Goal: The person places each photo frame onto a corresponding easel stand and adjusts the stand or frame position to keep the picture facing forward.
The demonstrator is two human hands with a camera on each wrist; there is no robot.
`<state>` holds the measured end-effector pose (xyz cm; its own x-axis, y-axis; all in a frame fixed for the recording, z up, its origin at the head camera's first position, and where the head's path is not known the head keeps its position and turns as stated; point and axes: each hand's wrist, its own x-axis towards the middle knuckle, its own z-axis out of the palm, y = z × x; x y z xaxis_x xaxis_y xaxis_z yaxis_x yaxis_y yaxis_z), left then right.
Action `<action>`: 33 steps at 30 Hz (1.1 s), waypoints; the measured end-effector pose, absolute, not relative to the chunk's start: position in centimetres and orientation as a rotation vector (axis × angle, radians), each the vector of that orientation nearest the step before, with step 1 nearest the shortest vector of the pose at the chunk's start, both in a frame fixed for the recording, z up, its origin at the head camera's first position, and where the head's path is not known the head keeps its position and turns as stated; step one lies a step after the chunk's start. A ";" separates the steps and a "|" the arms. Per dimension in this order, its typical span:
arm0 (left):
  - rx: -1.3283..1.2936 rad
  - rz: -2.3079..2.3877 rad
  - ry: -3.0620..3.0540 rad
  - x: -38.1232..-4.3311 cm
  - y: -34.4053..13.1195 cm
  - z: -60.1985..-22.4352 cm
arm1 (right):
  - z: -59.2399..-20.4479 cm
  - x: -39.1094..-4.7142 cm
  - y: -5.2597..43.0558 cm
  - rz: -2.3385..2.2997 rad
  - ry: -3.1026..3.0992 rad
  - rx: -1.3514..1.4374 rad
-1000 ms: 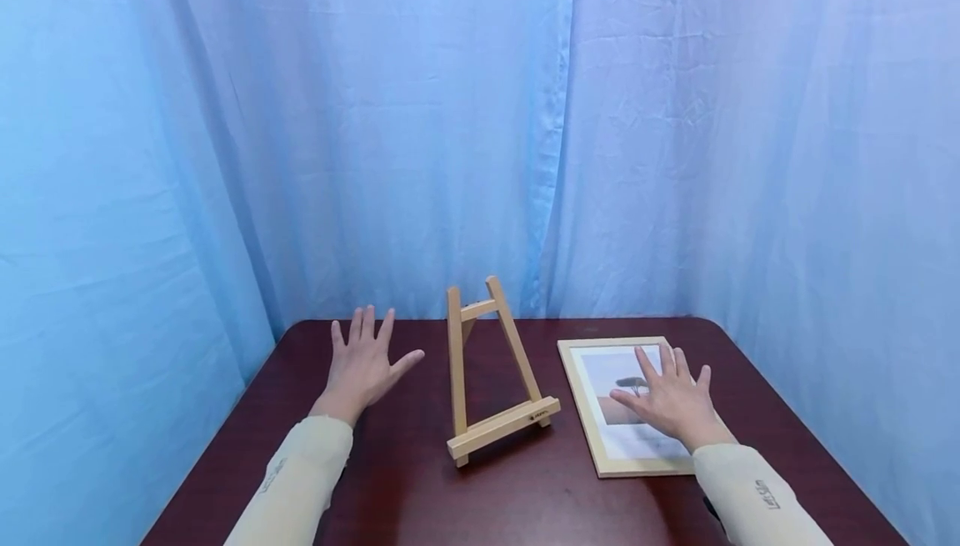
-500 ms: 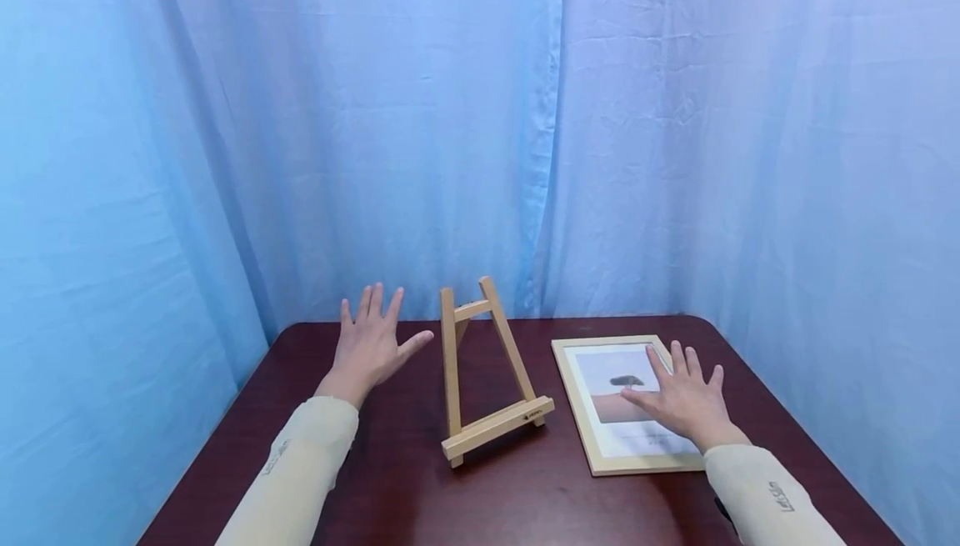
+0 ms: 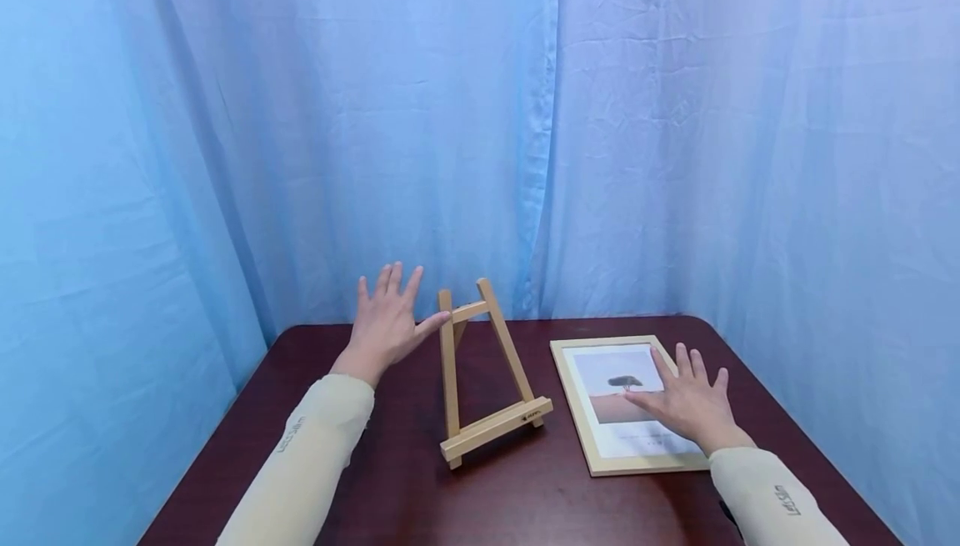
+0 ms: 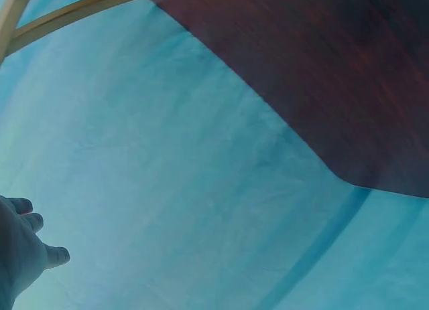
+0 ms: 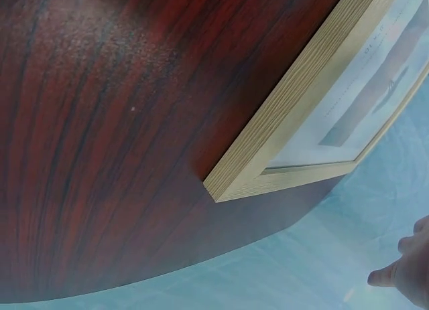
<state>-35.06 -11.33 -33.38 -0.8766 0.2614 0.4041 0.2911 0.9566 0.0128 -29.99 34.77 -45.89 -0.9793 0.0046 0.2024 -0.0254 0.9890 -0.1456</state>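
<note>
A small wooden easel (image 3: 495, 429) stands in the middle of the table, its ledge toward me. My left hand (image 3: 386, 329) is raised at the easel's upper left with fingers spread; its thumb overlaps the left leg in the head view, and I cannot tell whether it touches. To the right a picture frame (image 3: 592, 450) with a tree print lies flat, face up. Over its right side my right hand (image 3: 690, 404) hovers with spread fingers, hiding part of the print, and holds nothing. The right wrist view shows the frame's wooden corner (image 5: 231, 183) close up.
The dark red-brown table (image 3: 510, 504) has rounded far corners. Blue curtains (image 3: 375, 129) hang behind it and along both sides. Cream sleeves cover both forearms.
My left hand has risen and moved right, toward the easel's top. My right hand has shifted slightly right over the picture frame. The easel and frame rest where they were.
</note>
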 end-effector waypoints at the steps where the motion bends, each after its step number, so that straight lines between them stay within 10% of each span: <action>1: -0.402 -0.097 -2.700 -35.1 -11.1 -33.2 | -45.9 -30.0 34.8 0.224 -2.930 0.014; 33: -0.632 0.018 -2.680 -34.3 -1.1 -30.6 | -45.5 -29.1 36.0 0.284 -2.934 -0.011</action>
<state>-34.34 -1.15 -30.59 -0.8242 0.4325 0.3655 0.4276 0.8985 -0.0991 -29.15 36.00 -45.49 -0.9812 0.0263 0.1914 -0.0109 0.9816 -0.1907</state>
